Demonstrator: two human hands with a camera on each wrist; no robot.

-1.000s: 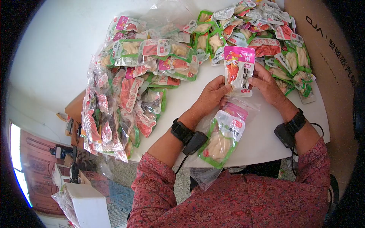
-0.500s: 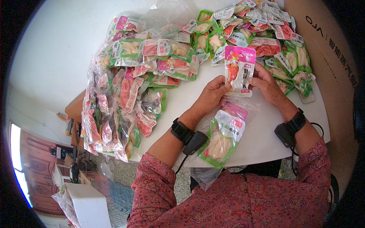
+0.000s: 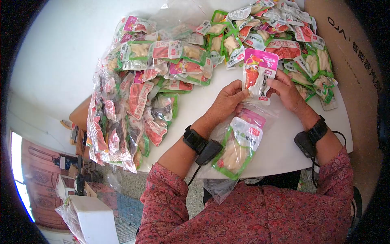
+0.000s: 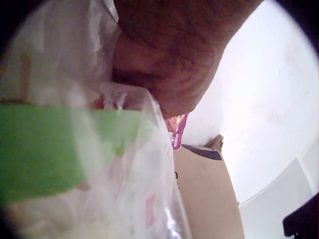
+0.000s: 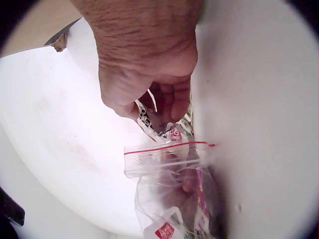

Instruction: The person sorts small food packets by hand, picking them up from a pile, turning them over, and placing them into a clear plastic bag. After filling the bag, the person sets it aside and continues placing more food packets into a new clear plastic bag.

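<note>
A pink-and-white snack pouch with a picture of red meat is held up in front of the person. The right hand pinches its right side between thumb and fingers. At its lower left edge is the thumb of the left hand, which grips a clear zip bag near the mouth. The bag's red zip line shows in the right wrist view, with fingers visible through the plastic. Inside the bag are a green-edged pouch of pale meat and a pink pouch.
A big heap of bagged pouches covers the left of the white table. Loose pouches pile up at the back right. A large cardboard box stands along the right edge. A white box is at lower left.
The held pouch has shifted slightly right and tilted a little, the right hand moving with it. The left hand and zip bag stay almost in place.
</note>
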